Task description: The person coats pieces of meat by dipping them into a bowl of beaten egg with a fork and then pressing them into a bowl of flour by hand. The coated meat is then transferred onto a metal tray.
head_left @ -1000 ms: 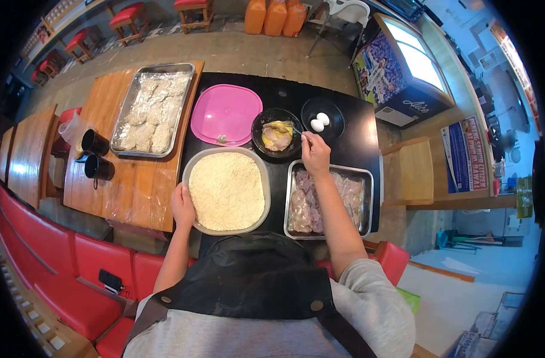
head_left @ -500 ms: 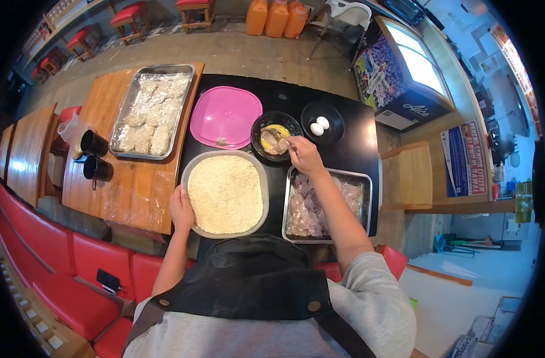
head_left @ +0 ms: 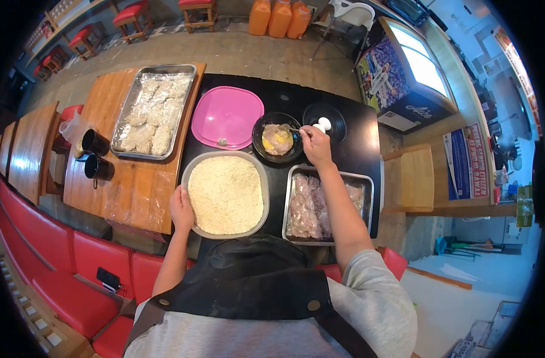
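My left hand (head_left: 181, 209) holds the left side of a clear plastic tub (head_left: 264, 179) full of pale breadcrumbs (head_left: 226, 194). Closed around a thin metal utensil (head_left: 295, 129), my right hand (head_left: 316, 145) is at the right rim of a black bowl (head_left: 258, 146). A flat piece of raw meat (head_left: 278, 139) lies in that bowl with yellow egg around it. Below my right forearm sits a metal tray (head_left: 371, 206) of raw meat pieces (head_left: 305, 209). Whole white eggs (head_left: 324, 124) rest in a second black bowl (head_left: 338, 113), partly behind my right hand.
A pink lid (head_left: 227, 116) lies behind the tub. On the wooden table (head_left: 84, 197) at left stand a metal tray of breaded pieces (head_left: 153, 113) and black mugs (head_left: 97, 167). Red bench seats (head_left: 99, 256) run along the near left. A wooden chair (head_left: 415, 176) stands at right.
My right hand has moved right, from over the bowl to its rim. The meat now lies flatter in the egg and shows more fully. My left hand stays on the tub.
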The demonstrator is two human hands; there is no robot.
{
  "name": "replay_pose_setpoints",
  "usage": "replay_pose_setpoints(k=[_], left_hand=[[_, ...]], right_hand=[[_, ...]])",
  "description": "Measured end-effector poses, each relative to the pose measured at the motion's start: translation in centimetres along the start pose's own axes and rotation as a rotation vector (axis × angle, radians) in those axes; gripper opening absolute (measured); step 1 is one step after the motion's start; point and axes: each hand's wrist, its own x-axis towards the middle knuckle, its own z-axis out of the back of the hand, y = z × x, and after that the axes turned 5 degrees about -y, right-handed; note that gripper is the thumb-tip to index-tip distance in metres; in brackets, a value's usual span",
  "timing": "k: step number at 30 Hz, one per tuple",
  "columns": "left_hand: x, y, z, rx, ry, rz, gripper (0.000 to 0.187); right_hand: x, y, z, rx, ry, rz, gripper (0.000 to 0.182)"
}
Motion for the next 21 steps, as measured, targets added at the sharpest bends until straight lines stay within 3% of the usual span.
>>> replay_pose_setpoints(k=[2, 6, 10, 12, 17, 21], left_hand=[[-0.2, -0.2, 0.1, -0.004, 0.006, -0.005, 0.029], [0.0, 0.0, 0.1, 0.046, 0.013, -0.010, 0.030], [-0.1, 0.3, -0.1, 0.026, 0.000, -0.033, 0.030], [0.1, -0.1, 0.0, 0.036, 0.017, -0.019, 0.029], [0.9, -2.1, 0.6, 0.222, 0.081, -0.124, 0.030], [1.7, -1.4, -0.6, 0.163, 0.085, -0.130, 0.031]], right_hand=[[-0.3, -0.4, -0.1, -0.013, 0.095, 0.013, 0.008], [-0.1, -1.0, -0.1, 0.053, -0.032, -0.025, 0.011], [-0.4, -1.6, -0.8, 0.082, 0.006, -0.013, 0.013], [-0.3, -1.6, -0.7, -0.022, -0.043, -0.140, 0.015], [-0.7, -0.9, 0.1, 0.040, -0.014, -0.190, 0.014], [-0.6, -0.8, 1.8, -0.018, -0.189, -0.206, 0.016]])
